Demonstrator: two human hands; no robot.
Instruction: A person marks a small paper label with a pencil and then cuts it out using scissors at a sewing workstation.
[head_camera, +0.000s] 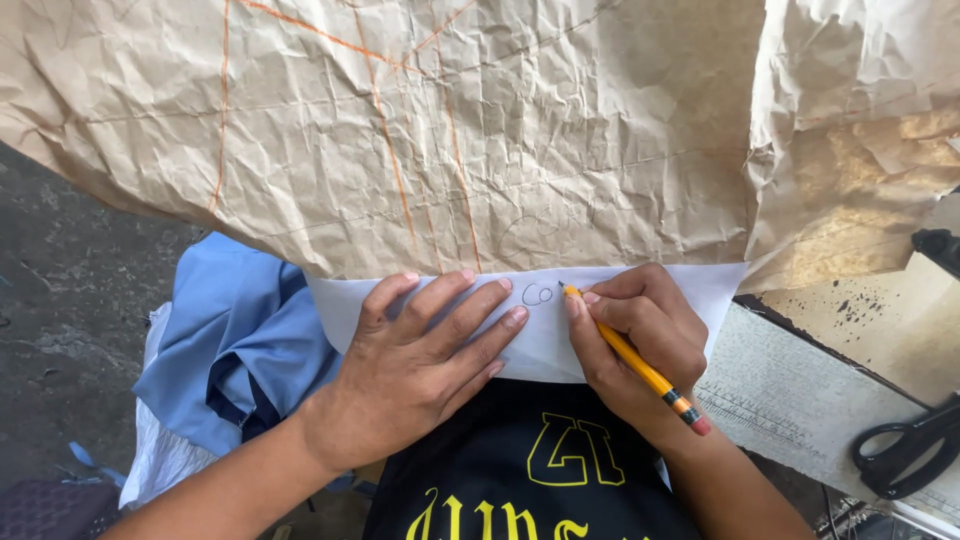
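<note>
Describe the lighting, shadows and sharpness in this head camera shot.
Head view: hard sun lights the crumpled brown paper, strongest on its right fold, near glare. The left hand and right hand with the yellow pencil on the white sheet lie in softer shade. Focus is sharp at the centre; the black scissors at the edge look stretched.
</note>
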